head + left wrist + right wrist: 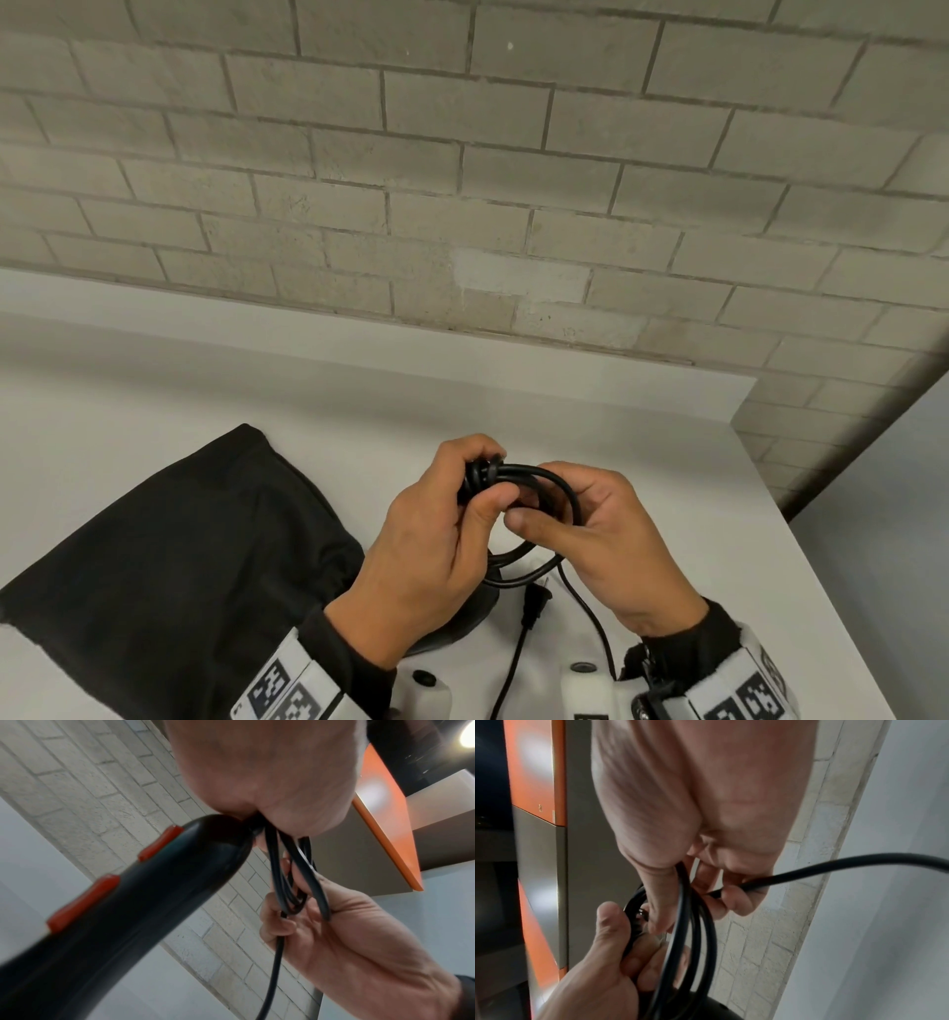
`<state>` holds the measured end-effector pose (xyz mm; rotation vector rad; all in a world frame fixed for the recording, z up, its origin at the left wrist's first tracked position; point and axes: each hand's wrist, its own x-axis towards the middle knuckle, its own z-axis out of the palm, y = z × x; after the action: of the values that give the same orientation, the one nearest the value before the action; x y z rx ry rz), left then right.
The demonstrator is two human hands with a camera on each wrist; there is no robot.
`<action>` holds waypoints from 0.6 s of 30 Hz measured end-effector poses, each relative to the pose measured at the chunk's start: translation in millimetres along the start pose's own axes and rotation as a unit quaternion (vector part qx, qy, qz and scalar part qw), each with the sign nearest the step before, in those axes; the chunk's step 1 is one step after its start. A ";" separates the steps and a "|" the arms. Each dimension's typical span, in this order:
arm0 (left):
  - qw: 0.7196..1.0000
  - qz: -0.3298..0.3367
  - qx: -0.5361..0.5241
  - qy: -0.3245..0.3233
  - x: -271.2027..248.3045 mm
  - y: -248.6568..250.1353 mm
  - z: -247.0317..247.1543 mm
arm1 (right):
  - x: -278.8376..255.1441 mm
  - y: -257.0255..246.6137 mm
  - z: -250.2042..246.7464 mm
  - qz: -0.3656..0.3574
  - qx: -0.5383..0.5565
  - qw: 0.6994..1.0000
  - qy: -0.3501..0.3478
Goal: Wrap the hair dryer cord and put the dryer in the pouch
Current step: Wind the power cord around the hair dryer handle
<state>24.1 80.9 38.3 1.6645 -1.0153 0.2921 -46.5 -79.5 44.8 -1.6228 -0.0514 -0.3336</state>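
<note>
Both hands hold the hair dryer's black cord above the white table. My left hand grips the bundled loops where the cord leaves the dryer handle. My right hand pinches the far end of the loops, with a strand running through its fingers. The dryer's black handle, with orange-red switches, hangs below my left hand. In the head view its body is mostly hidden under my left wrist. The plug dangles loose below. The black fabric pouch lies flat at left.
A pale brick wall runs along the table's far side. The table's right edge lies close to my right hand. An orange and grey cabinet shows in the wrist views. Bare tabletop lies beyond the hands.
</note>
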 end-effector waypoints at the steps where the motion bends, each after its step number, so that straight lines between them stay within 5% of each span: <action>1: 1.000 -0.004 -0.002 -0.001 0.4 0.3 0.0 | 0.0 -0.1 -1.0 0.004 0.004 1.000 0.001; 6: 1.000 0.008 0.021 -0.002 3.7 0.5 1.9 | -0.5 -0.8 -2.3 0.009 -0.022 0.999 -0.023; 9: 0.999 0.002 0.027 0.017 5.8 0.5 3.4 | -2.8 1.9 9.4 -0.055 -0.121 0.989 0.059; 13: 0.999 -0.021 0.013 0.045 6.7 -0.3 2.7 | -14.7 16.1 28.6 -0.228 -0.301 0.882 0.282; 18: 0.998 -0.035 0.014 0.048 6.3 0.4 2.7 | -25.8 21.7 36.6 -0.339 -0.411 0.771 0.348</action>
<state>26.7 75.6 41.7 1.6922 -0.8819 0.3384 -59.4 -41.2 15.9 -2.1874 0.0968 -1.7042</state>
